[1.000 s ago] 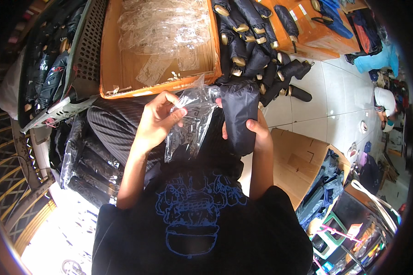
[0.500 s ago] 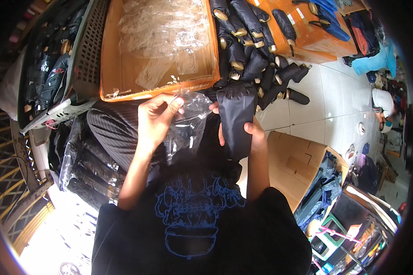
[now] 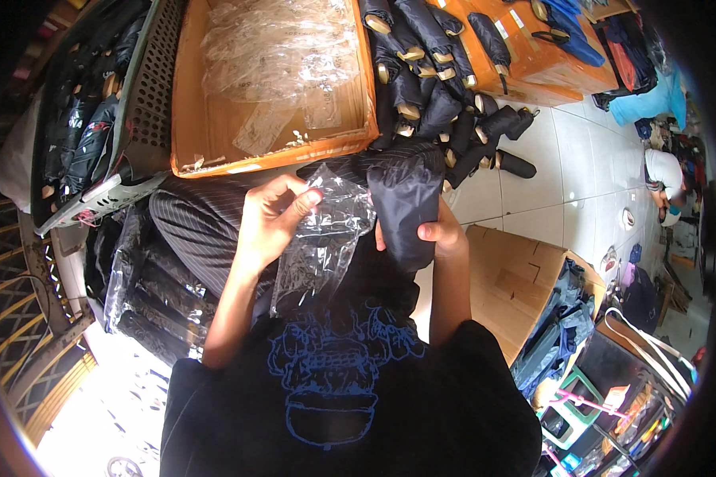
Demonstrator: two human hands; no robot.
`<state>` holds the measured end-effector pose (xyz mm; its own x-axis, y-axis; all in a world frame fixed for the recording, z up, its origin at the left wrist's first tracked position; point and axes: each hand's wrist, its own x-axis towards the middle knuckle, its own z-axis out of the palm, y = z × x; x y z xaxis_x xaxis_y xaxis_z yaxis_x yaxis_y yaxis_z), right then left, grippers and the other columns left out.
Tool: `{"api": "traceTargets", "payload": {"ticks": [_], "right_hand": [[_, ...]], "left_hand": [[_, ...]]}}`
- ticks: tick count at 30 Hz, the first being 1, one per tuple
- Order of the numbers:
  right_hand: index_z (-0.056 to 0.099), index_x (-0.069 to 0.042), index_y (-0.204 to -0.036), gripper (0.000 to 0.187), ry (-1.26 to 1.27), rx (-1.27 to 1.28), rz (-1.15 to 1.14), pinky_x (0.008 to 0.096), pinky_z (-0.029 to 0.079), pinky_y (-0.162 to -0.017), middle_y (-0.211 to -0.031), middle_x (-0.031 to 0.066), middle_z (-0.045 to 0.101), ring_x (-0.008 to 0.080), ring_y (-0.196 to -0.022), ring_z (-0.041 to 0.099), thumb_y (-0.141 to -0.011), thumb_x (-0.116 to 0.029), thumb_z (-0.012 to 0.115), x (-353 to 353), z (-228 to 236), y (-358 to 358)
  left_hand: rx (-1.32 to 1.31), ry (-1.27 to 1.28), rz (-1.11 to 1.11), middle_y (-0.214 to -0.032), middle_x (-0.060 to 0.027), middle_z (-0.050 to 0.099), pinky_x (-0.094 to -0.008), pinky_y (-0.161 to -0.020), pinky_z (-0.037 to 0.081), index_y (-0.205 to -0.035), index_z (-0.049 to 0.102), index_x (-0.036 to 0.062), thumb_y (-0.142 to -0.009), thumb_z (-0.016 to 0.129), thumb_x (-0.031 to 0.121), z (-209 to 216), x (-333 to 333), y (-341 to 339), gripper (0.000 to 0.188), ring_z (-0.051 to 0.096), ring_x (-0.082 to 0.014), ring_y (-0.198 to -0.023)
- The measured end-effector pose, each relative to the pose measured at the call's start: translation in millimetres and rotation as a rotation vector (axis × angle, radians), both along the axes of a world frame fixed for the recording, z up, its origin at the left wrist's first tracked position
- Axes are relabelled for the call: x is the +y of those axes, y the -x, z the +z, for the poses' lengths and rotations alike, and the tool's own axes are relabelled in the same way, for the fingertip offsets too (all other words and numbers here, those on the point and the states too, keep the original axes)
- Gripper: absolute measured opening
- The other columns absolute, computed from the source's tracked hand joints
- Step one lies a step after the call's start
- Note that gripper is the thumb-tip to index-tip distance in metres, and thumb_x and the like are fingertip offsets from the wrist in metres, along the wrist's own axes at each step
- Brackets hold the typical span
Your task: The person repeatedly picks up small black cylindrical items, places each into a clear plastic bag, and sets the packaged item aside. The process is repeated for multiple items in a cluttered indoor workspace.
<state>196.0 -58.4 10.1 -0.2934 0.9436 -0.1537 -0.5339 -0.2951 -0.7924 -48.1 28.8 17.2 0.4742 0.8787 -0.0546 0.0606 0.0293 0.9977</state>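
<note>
Between thumb and fingers, my left hand (image 3: pixel 278 213) pinches the edge of a clear plastic bag (image 3: pixel 320 246), which hangs loose over my lap. My right hand (image 3: pixel 444 232) is wrapped around a folded umbrella (image 3: pixel 404 208) in a black fabric sleeve, its thumb on the front. The umbrella's gathered top points away from me and its handle is not visible. The bag's right edge lies close beside the umbrella; whether they touch I cannot tell. Both are above my striped trouser legs (image 3: pixel 195 230).
Ahead stands an open carton (image 3: pixel 274 151) holding flat clear bags. Black-sleeved umbrellas (image 3: pixel 441 111) are heaped right of it. A perforated crate (image 3: pixel 147 103) with umbrellas is at left, bagged ones (image 3: pixel 155 294) below it. Another carton (image 3: pixel 501 278) is at right. Someone in white (image 3: pixel 662 175) is farther off.
The clear bag has been spread flatter and now hangs more openly below my left hand. My right hand has tilted the umbrella slightly, its top moving left.
</note>
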Motion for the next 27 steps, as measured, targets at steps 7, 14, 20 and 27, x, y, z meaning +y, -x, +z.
{"api": "traceTargets", "payload": {"ticks": [7,14,20,27], "right_hand": [[0.057,0.01,-0.106,0.058,0.063,-0.17,0.049,0.0347,0.053,-0.069,-0.084,0.018,0.066,0.0261,-0.074,0.067,-0.068,-0.029,0.076,5,18,10],[0.055,0.012,-0.109,0.068,0.036,-0.17,0.053,0.0364,0.053,-0.067,-0.089,0.0206,0.066,0.028,-0.073,0.066,-0.066,-0.034,0.078,5,6,3],[0.048,0.015,-0.117,0.078,-0.002,-0.132,0.06,0.0377,0.053,-0.063,-0.099,0.0264,0.063,0.0294,-0.071,0.066,-0.064,-0.034,0.077,6,4,-6],[0.059,0.007,-0.102,0.047,-0.028,-0.151,0.004,0.0319,0.052,-0.071,-0.083,0.016,0.067,0.0232,-0.074,0.066,-0.074,-0.029,0.071,14,12,5]], "left_hand": [[-0.017,0.128,-0.091,-0.076,-0.0031,0.064,-0.0235,-0.066,0.046,-0.091,0.063,-0.0016,-0.091,0.066,0.012,2,5,-1,0.014,0.058,-0.0072,-0.072],[-0.026,0.03,0.14,-0.069,0.0017,0.059,-0.0193,-0.055,0.041,-0.093,0.064,0.0007,-0.095,0.06,0.012,-3,6,-6,0.012,0.049,-0.0027,-0.06],[0.154,-0.274,0.233,-0.06,-0.0007,0.055,-0.0204,-0.05,0.04,-0.092,0.062,0.0023,-0.093,0.062,0.008,12,12,-16,0.005,0.048,-0.0027,-0.053],[0.064,-0.151,0.226,-0.068,0.0024,0.057,-0.0189,-0.051,0.038,-0.105,0.059,0.0019,-0.095,0.059,0.012,-4,14,-17,0.014,0.047,-0.0021,-0.059]]}}
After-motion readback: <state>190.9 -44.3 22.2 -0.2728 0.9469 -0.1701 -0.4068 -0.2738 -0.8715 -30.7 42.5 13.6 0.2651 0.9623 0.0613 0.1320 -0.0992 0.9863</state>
